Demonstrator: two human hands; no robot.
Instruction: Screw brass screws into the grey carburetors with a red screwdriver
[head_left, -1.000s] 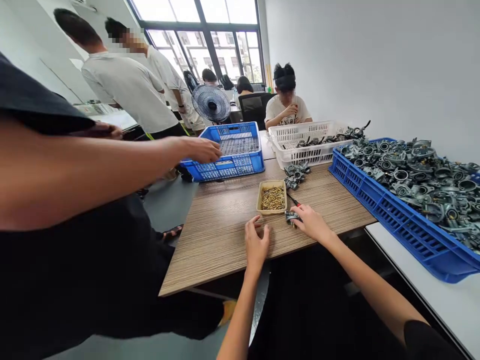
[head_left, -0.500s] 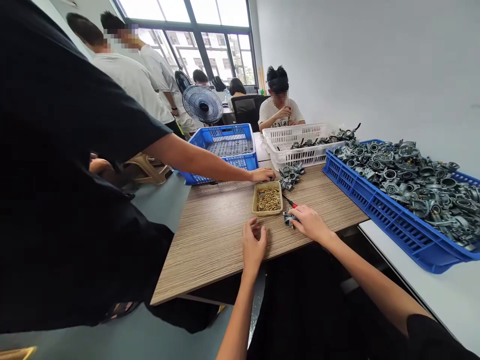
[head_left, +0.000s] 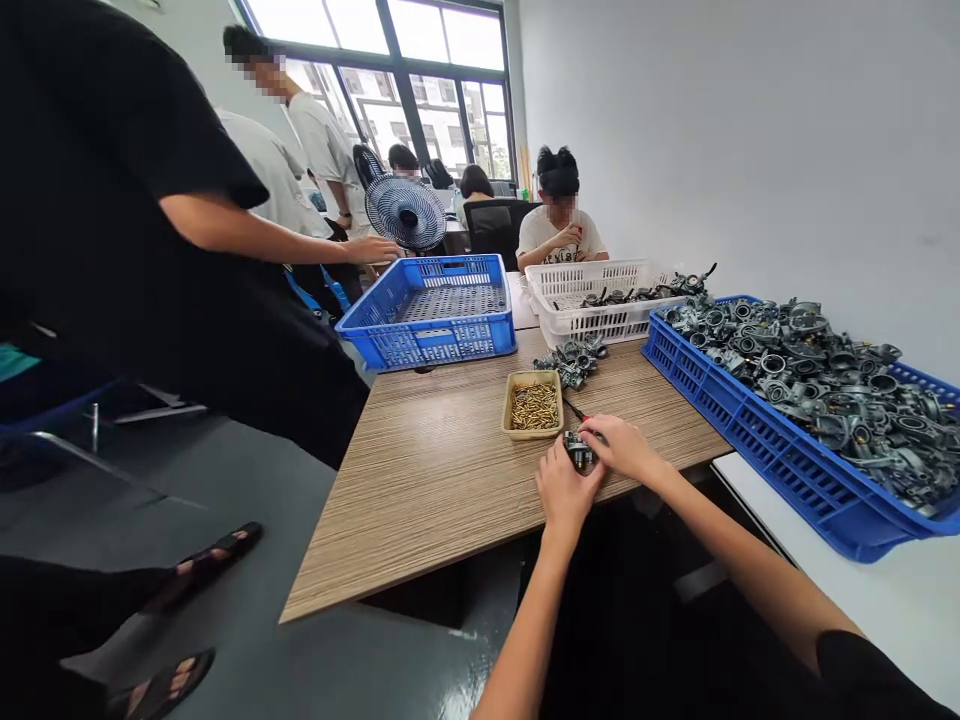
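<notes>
Near the front edge of the wood-grain table [head_left: 427,470], a small grey metal carburetor [head_left: 579,450] sits between my two hands. My left hand [head_left: 564,485] closes around its left and near side. From the right, my right hand [head_left: 619,447] grips its top right with thumb and fingers. Just beyond them stands a small tan tray [head_left: 534,434] filled with brass jets [head_left: 535,406]. A screwdriver [head_left: 576,411] with a red handle lies beside the tray, partly hidden by my right hand. Several more carburetors [head_left: 574,360] are heaped behind the tray.
A blue crate [head_left: 757,420] piled with carburetors stands at right. Another blue crate [head_left: 427,340] and a white basket [head_left: 592,325] holding carburetors stand at the back. A co-worker's hand [head_left: 371,250] is by the left crate. A fan [head_left: 407,213] and a seated person [head_left: 561,215] are beyond.
My left hand has moved right and taken hold of the carburetor with my right hand. The co-worker's arm has drawn back from the heaped carburetors to the left blue crate.
</notes>
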